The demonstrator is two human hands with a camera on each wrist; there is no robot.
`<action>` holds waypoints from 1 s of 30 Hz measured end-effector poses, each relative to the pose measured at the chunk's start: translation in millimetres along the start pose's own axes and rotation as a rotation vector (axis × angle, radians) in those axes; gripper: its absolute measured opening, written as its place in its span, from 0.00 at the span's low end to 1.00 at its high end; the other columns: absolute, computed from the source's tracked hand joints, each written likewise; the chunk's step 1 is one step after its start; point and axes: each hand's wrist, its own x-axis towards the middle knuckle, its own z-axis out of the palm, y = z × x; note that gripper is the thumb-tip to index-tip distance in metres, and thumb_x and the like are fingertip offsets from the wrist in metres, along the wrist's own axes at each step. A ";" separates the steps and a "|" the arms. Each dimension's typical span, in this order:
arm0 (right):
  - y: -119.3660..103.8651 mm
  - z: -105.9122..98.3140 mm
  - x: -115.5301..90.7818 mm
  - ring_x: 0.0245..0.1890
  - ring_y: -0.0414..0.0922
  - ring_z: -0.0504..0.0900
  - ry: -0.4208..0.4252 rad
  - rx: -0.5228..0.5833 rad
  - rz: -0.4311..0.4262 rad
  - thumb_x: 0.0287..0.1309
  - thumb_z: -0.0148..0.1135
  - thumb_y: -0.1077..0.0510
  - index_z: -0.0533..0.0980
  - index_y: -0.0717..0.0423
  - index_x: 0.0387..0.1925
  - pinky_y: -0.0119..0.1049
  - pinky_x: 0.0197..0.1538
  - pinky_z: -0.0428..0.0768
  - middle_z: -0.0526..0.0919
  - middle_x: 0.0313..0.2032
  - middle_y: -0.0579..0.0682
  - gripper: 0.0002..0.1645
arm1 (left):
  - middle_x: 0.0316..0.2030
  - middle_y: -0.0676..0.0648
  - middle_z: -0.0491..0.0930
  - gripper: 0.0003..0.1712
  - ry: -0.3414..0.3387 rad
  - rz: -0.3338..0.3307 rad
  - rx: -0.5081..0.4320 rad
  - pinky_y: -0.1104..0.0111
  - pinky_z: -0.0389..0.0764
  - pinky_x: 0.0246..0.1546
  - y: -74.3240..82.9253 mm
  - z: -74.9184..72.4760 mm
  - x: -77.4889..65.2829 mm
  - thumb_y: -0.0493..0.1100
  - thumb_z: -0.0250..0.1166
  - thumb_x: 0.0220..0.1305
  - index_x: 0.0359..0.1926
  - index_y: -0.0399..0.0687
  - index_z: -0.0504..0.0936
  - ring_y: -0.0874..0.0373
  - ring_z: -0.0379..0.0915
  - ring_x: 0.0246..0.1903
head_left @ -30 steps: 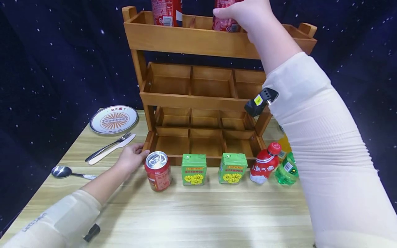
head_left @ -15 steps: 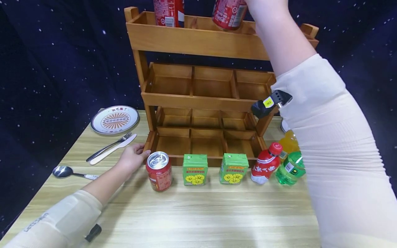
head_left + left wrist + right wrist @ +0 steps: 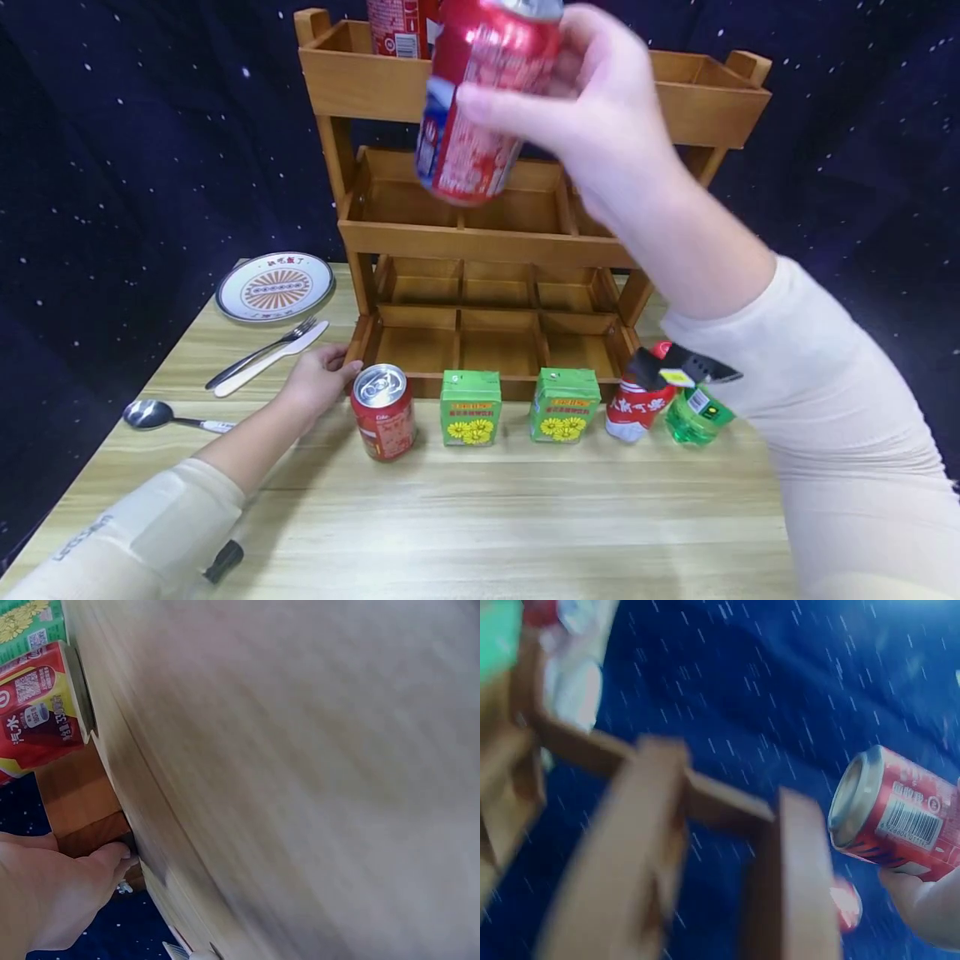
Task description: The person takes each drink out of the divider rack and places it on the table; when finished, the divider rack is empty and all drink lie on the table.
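Note:
My right hand [image 3: 615, 117] grips a red soda can [image 3: 487, 108], held tilted in the air in front of the upper tiers of a wooden shelf rack [image 3: 480, 243]. The right wrist view shows the bottom end and barcode side of that can [image 3: 907, 817], with the thumb curled below it. Low on the left, my left hand [image 3: 321, 385] holds the rack's front corner; in the left wrist view its fingers [image 3: 112, 859] pinch the wood. Beside this hand a second red soda can [image 3: 384, 421] stands upright on the table. Another red can [image 3: 397, 33] stands in the top tier's left compartment.
Two green drink cartons [image 3: 471, 408] stand before the rack. To their right are a red-capped bottle [image 3: 630, 410] and a green bottle [image 3: 692, 417], partly behind the right sleeve. A plate [image 3: 275, 287], fork [image 3: 258, 354], knife [image 3: 270, 360] and spoon [image 3: 176, 417] lie on the left.
My right hand has lifted the can out of the top tier and brought it forward, down and left, in front of the rack. The left hand has stayed at the rack's corner.

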 end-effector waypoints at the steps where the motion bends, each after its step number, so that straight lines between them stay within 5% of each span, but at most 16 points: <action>1: 4.5 6.0 -12.3 0.46 0.48 0.75 -0.028 -0.017 0.023 0.37 0.70 0.70 0.68 0.62 0.47 0.34 0.49 0.75 0.75 0.45 0.55 0.31 | 0.55 0.29 0.64 0.27 -0.002 -0.002 -0.009 0.59 0.68 0.54 0.3 0.0 0.1 0.36 0.53 0.63 0.59 0.25 0.59 0.41 0.62 0.55; 7: 42.8 37.9 -73.7 0.43 0.45 0.76 -0.313 -0.130 0.139 0.37 0.70 0.70 0.66 0.64 0.48 0.35 0.47 0.77 0.75 0.44 0.52 0.33 | 0.55 0.28 0.64 0.27 0.017 0.013 -0.022 0.59 0.68 0.54 1.3 -0.1 -1.2 0.34 0.53 0.61 0.59 0.24 0.59 0.41 0.62 0.55; 14: 121.4 66.6 -127.5 0.44 0.35 0.75 -0.582 -0.147 0.223 0.32 0.76 0.61 0.65 0.53 0.47 0.28 0.48 0.74 0.74 0.42 0.42 0.38 | 0.54 0.29 0.65 0.27 0.001 -0.016 -0.036 0.57 0.68 0.54 -0.1 0.4 -1.9 0.31 0.54 0.59 0.59 0.26 0.60 0.40 0.62 0.54; 21: 177.6 92.8 -156.2 0.42 0.29 0.74 -0.585 -0.259 0.311 0.29 0.77 0.51 0.64 0.47 0.47 0.23 0.47 0.72 0.74 0.40 0.36 0.41 | 0.53 0.28 0.67 0.26 0.000 -0.004 -0.055 0.65 0.76 0.46 -3.3 5.6 0.4 0.34 0.53 0.63 0.58 0.24 0.60 0.42 0.67 0.51; 27: 196.2 108.8 -166.4 0.42 0.26 0.70 -0.601 -0.432 0.226 0.28 0.77 0.45 0.64 0.45 0.46 0.20 0.48 0.69 0.72 0.40 0.34 0.41 | 0.52 0.28 0.68 0.25 0.006 0.018 -0.007 0.63 0.75 0.47 -2.7 5.5 0.1 0.35 0.53 0.63 0.58 0.24 0.61 0.42 0.67 0.51; 30: 200.5 114.9 -169.0 0.41 0.26 0.71 -0.612 -0.434 0.219 0.28 0.77 0.46 0.64 0.47 0.45 0.18 0.47 0.68 0.72 0.40 0.35 0.41 | 0.52 0.29 0.68 0.25 0.008 0.031 0.029 0.60 0.73 0.49 -2.0 5.0 -0.3 0.36 0.54 0.62 0.57 0.25 0.62 0.42 0.67 0.51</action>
